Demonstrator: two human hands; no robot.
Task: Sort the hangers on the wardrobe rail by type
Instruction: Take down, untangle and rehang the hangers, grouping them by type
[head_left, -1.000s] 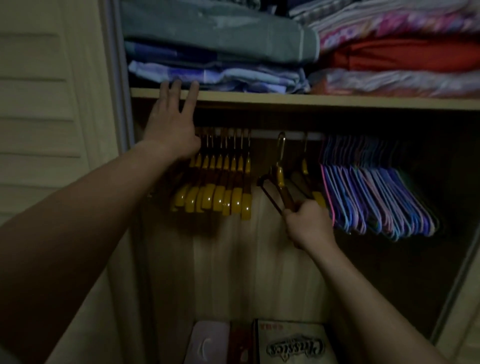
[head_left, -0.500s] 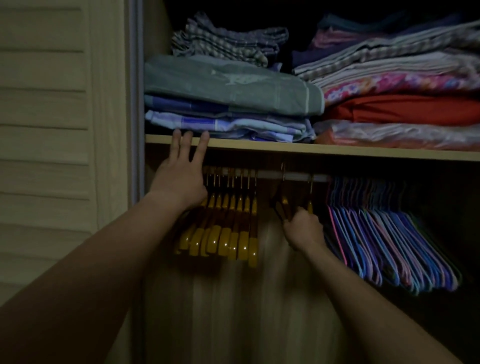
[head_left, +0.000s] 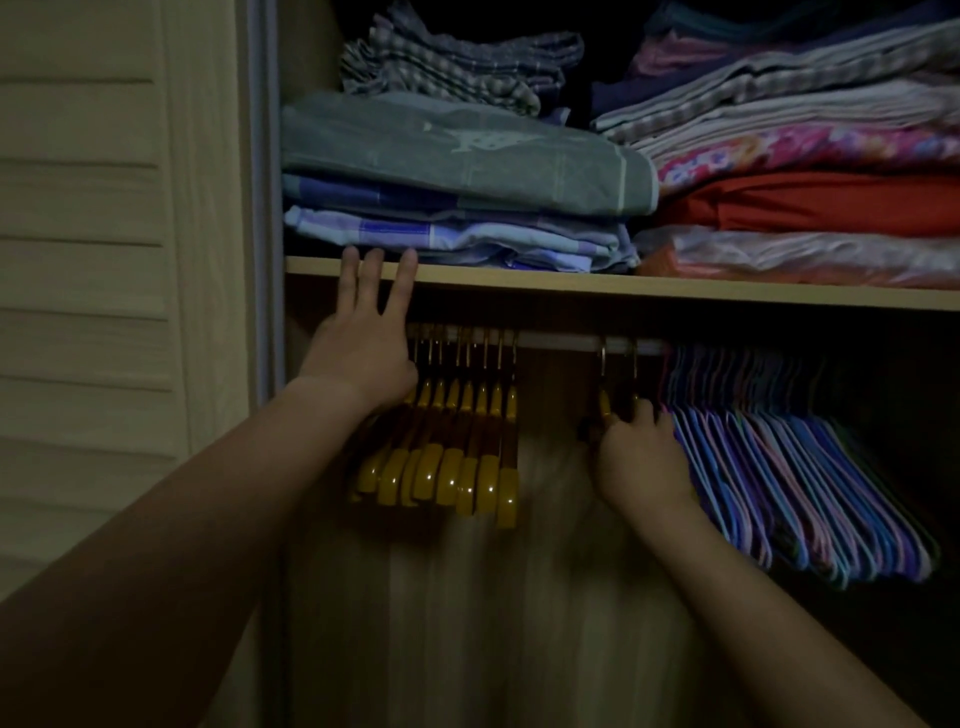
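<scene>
A pale rail (head_left: 561, 343) runs under the shelf. Several wooden hangers with yellow ends (head_left: 452, 457) hang bunched at its left. Two more wooden hangers (head_left: 605, 400) hang apart in the middle, their hooks on the rail. Many thin blue, purple and pink hangers (head_left: 789, 467) fill the right side. My right hand (head_left: 641, 457) grips the necks of the two middle wooden hangers from below. My left hand (head_left: 366, 338) has straight fingers laid against the shelf's front edge, in front of the left bunch.
The wooden shelf (head_left: 675, 291) carries stacks of folded cloth (head_left: 457, 171), with more folded bedding (head_left: 810, 208) on the right. A louvred door (head_left: 104, 260) stands at the left. The wardrobe's wooden back panel (head_left: 493, 597) shows below the rail.
My right hand has risen from the lower arm of a wooden hanger to the necks near the rail, close against the thin hangers. The view has tilted upward. My left hand stays on the shelf edge.
</scene>
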